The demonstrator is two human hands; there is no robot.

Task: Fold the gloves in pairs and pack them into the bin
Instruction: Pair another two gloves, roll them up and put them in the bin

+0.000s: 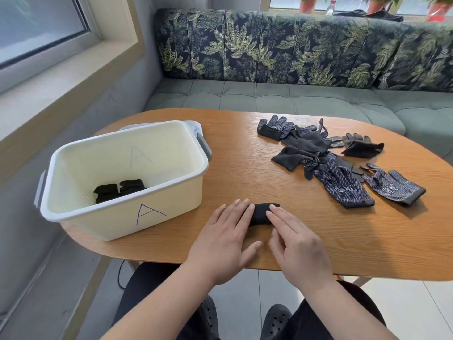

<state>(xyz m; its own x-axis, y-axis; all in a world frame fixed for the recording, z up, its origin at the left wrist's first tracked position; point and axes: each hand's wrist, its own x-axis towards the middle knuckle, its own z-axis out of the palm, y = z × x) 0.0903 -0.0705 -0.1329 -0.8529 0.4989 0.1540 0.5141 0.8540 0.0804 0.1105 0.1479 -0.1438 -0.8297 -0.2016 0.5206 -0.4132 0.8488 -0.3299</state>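
at nine o'clock on the oval wood-grain worktop (367, 241) sits a smooth cream plastic bin (98, 222) with rounded corners, two black folded pairs (120, 190) on its floor. at six o'clock the left hand (220, 239) and right hand (299, 246) press flat, fingers straight, on a soft black rolled bundle (261, 213). at two o'clock lie limp, dotted knit loose gloves (338, 163).

wooden table (343, 241) | bin (117, 222) left | rolled gloves (261, 213) front | loose gloves (338, 177) right
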